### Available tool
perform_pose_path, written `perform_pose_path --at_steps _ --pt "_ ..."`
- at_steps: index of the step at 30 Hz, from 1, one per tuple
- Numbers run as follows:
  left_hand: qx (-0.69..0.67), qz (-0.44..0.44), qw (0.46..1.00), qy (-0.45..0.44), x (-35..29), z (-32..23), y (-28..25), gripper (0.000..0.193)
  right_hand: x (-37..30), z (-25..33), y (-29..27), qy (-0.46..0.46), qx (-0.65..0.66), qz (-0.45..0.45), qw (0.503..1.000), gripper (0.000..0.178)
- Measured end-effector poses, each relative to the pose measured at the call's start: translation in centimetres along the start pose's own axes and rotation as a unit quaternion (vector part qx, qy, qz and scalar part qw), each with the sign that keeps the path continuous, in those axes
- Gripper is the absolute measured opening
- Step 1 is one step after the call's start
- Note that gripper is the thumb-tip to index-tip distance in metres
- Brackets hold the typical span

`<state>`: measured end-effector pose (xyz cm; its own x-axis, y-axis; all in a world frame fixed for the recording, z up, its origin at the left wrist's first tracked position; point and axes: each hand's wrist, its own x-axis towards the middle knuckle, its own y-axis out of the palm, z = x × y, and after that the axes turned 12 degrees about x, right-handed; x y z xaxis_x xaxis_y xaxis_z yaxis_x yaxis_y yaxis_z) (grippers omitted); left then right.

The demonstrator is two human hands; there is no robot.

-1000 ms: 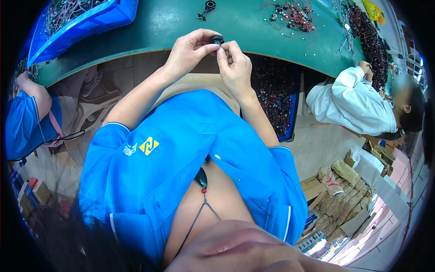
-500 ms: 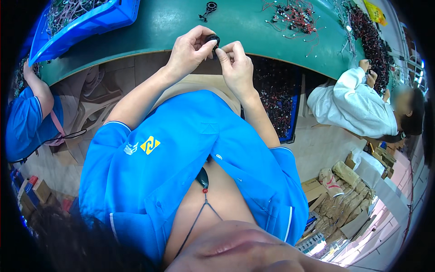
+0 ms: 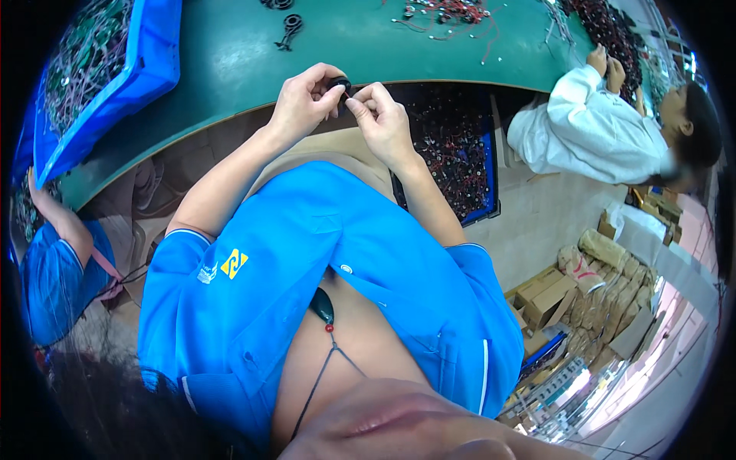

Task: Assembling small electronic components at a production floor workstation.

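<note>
Just off the near edge of the green table, my left hand [image 3: 305, 103] is closed on a small black round part [image 3: 340, 83], gripped between thumb and fingers. My right hand [image 3: 381, 123] is beside it, thumb and forefinger pinched together at the part's right side. Something thin seems to run between the part and those fingertips, too small to make out. On the table beyond my hands lie a black ring-shaped part with a short stem [image 3: 290, 32] and more black parts [image 3: 276, 4] at the picture's top edge.
A blue bin [image 3: 157, 69] full of tangled wires stands at the left of the green table [image 3: 230, 57]. Small red-wired parts [image 3: 448, 11] lie in a pile farther off. Below the table edge is a blue crate [image 3: 491, 172] of wired parts. Co-workers sit left and right [image 3: 606, 126].
The view has shifted, so the table, bin and co-workers appear displaced. Both hands remain together at the black round part, with only slight finger movement.
</note>
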<state>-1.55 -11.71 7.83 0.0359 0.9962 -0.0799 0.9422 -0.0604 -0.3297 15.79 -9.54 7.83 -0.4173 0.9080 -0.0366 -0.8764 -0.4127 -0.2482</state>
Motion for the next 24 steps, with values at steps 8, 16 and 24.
perform_pose_path --at_steps 8,16,24 --pt "0.376 -0.203 0.883 0.193 5.2 1.6 -2.9 0.031 -3.1 -2.0 -9.2 0.035 -0.374 -0.126 0.918 0.012" --pt "0.528 -0.23 0.818 -0.005 8.2 4.2 -6.9 0.03 1.7 -2.8 -9.6 -0.147 -0.437 -0.183 0.868 0.012" --pt "0.489 -0.147 0.859 -0.03 6.6 3.6 -7.6 0.029 13.4 -3.2 -7.7 -0.282 -0.564 -0.157 0.76 0.016"
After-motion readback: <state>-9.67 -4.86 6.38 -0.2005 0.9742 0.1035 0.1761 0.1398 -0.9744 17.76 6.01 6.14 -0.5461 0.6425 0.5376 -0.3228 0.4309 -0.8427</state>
